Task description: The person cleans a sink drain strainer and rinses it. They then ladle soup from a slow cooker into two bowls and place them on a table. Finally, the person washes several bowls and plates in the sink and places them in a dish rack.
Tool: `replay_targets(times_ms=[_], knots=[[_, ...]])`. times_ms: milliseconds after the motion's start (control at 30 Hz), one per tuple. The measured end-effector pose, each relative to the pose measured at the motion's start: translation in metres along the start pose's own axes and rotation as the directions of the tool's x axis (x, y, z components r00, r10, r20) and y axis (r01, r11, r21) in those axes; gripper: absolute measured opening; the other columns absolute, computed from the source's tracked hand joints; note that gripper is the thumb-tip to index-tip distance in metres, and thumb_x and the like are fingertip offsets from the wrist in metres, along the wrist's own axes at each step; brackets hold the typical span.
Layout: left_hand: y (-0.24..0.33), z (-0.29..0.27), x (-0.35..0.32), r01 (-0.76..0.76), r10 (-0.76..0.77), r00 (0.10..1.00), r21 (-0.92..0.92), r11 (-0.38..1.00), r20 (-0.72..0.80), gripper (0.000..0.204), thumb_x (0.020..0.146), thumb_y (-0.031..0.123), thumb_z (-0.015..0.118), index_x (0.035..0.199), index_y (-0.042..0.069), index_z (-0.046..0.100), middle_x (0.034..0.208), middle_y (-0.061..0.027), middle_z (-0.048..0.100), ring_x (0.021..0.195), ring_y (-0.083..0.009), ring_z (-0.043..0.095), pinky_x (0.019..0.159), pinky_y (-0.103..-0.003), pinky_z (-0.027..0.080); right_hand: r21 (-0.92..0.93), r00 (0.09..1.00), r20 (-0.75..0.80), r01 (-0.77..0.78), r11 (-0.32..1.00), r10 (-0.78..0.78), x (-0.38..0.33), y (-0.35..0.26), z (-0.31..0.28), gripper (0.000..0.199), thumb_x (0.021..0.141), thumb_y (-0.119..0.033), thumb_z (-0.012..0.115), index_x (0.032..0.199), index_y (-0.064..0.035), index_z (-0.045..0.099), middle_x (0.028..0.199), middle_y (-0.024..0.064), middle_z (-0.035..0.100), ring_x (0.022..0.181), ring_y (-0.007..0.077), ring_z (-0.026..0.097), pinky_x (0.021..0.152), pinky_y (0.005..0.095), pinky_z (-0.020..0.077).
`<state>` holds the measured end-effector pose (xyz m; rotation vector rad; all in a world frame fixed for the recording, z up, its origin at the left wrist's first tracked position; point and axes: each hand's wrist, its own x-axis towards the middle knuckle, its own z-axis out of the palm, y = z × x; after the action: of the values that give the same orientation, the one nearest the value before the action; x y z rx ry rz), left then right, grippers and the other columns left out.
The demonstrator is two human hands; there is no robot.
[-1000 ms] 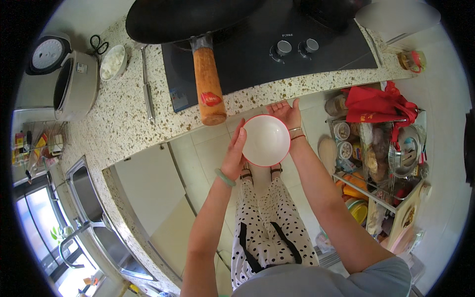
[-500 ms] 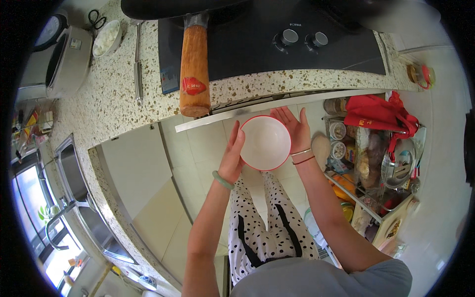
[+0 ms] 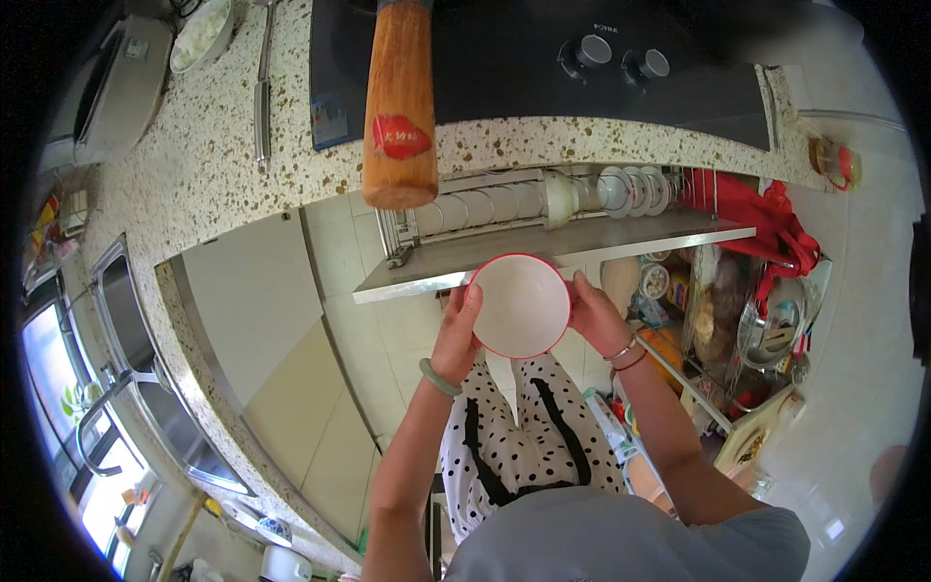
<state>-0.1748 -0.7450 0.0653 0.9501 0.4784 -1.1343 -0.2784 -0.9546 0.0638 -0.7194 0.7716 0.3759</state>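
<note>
A white bowl with a red rim (image 3: 522, 306) is held level in front of my legs. My left hand (image 3: 459, 335) grips its left side, thumb near the rim. On the opposite side my right hand (image 3: 593, 315) has its thumb up by the rim; the other fingers are hidden under the bowl. Just beyond the bowl, a pulled-out drawer (image 3: 465, 262) with a metal front juts from below the counter. Inside it are a wire dish rack (image 3: 480, 206), several white plates (image 3: 635, 189) on edge and a pale bowl (image 3: 560, 199).
A pan's wooden handle (image 3: 401, 107) overhangs the counter edge above the drawer. Behind it lies a black cooktop (image 3: 485, 78) with two knobs. A bowl of white food (image 3: 201, 37) stands at far left. To the right are a red bag (image 3: 776, 228) and a crowded storage rack (image 3: 713, 412).
The drawer has come further out, showing the plates and rack. My right hand has gone from open and flat beside the bowl to curled against its side.
</note>
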Motion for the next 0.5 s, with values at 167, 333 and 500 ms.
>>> replay_targets(times_ms=[167,333,500], knots=[[-0.008,-0.005,-0.011,0.045,-0.044,0.999,-0.077,0.996,0.017,0.06,0.092,0.052,0.049,0.136,0.013,0.038,0.127,-0.0014,0.05,0.112,-0.0146,0.053,0.088,-0.033,0.048,-0.331,0.996,0.001,0.084,0.94,-0.088,-0.015,-0.018,0.044,0.048,0.093,-0.035,0.055,0.131,-0.0069,0.047,0.115,0.0043,0.056,0.099,0.012,0.057,0.086,0.03,0.0485],[-0.01,-0.02,-0.018,0.101,-0.068,0.985,-0.209,0.973,0.16,0.074,0.09,0.063,0.039,0.137,0.007,0.035,0.13,-0.009,0.048,0.117,-0.022,0.052,0.093,-0.038,0.046,-0.356,0.991,-0.093,0.061,0.933,-0.1,0.01,-0.036,0.053,0.05,0.089,-0.027,0.058,0.132,-0.0072,0.045,0.114,0.0034,0.055,0.099,0.0116,0.056,0.076,0.0275,0.0518],[-0.007,-0.034,-0.022,0.132,-0.107,0.982,-0.166,0.977,0.154,0.082,0.09,0.065,0.037,0.137,-0.002,0.033,0.128,-0.0187,0.05,0.116,-0.0294,0.053,0.095,-0.04,0.047,-0.743,0.94,-0.183,0.06,0.666,-0.289,0.073,-0.051,0.065,0.053,0.082,-0.028,0.059,0.129,-0.0059,0.047,0.096,0.0091,0.063,0.087,0.0171,0.062,0.071,0.029,0.0526]])
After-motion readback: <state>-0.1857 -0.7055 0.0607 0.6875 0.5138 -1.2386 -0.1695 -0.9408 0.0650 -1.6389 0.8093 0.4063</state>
